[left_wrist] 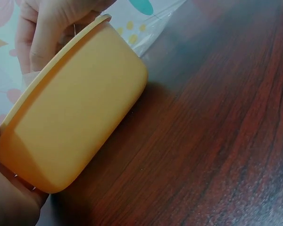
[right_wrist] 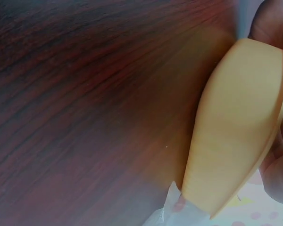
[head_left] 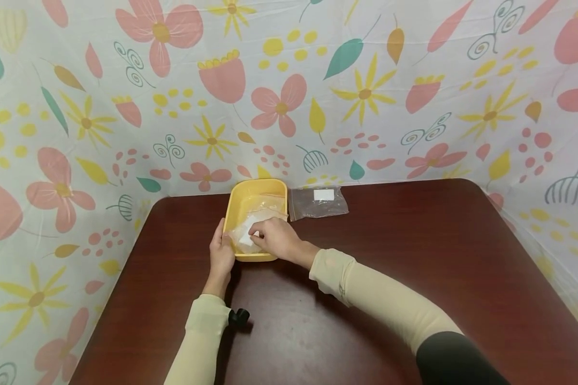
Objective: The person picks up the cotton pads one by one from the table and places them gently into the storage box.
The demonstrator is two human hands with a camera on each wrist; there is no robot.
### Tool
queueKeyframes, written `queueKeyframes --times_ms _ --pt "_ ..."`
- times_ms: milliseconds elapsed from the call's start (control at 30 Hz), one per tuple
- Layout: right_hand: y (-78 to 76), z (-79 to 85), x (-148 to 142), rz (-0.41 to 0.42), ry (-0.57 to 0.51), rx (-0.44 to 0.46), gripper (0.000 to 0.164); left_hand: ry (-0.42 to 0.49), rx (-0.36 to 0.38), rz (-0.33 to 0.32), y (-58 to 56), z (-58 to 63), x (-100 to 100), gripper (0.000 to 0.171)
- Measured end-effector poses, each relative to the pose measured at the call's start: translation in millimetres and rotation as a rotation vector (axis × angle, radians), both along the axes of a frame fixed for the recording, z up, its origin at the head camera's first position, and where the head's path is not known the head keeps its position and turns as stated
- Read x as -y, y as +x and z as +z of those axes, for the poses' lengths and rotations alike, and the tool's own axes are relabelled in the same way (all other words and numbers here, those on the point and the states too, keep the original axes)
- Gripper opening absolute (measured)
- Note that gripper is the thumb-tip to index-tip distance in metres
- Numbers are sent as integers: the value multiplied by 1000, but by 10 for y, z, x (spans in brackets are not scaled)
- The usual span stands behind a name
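Note:
A yellow plastic tray (head_left: 257,257) stands near the back edge of the table, with clear zip bags (head_left: 268,202) lying in it. My left hand (head_left: 221,258) grips the tray's left side, its thumb by the rim. Over the tray's front half, my right hand (head_left: 278,239) has its fingers curled and pinches a clear zip bag with a white label (head_left: 245,239). In the left wrist view the tray's outer wall (left_wrist: 85,108) hides most of what the right hand (left_wrist: 52,28) holds. The right wrist view likewise shows mainly the outer wall (right_wrist: 236,122).
Flat on the dark red-brown table (head_left: 404,230), just right of the tray, lies another clear zip bag (head_left: 313,207) with a white label. A flower-printed cloth (head_left: 279,107) hangs behind the table and at both sides. A small black fitting (head_left: 239,318) sits at the left wrist.

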State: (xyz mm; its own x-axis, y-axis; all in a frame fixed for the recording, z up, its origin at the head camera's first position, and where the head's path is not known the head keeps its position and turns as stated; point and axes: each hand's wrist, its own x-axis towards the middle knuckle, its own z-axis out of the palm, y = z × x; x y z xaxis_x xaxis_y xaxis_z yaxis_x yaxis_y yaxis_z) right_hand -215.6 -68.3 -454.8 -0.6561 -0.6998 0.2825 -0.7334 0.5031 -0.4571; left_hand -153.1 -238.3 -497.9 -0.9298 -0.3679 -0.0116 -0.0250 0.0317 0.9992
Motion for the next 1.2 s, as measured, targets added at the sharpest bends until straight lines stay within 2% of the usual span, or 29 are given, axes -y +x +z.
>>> queueKeyframes --times_ms 200,400,500,733,933,1200 --pt "-9 100 -49 -24 -88 51 12 20 16 -5 -8 30 0 50" --pt "-107 193 -169 -78 -198 94 10 5 35 -22 80 309 -87 50" --pt "-180 212 -249 -117 -248 122 9 -1 40 -18 101 364 -115 50" --pt "-334 204 -498 -193 -269 167 14 8 33 -13 -23 56 -33 50" --pt "-416 198 -783 -249 -258 196 13 -2 13 6 -21 40 -40 50" --pt "-485 128 -1287 -344 -234 138 15 1 27 4 14 25 -6 50"
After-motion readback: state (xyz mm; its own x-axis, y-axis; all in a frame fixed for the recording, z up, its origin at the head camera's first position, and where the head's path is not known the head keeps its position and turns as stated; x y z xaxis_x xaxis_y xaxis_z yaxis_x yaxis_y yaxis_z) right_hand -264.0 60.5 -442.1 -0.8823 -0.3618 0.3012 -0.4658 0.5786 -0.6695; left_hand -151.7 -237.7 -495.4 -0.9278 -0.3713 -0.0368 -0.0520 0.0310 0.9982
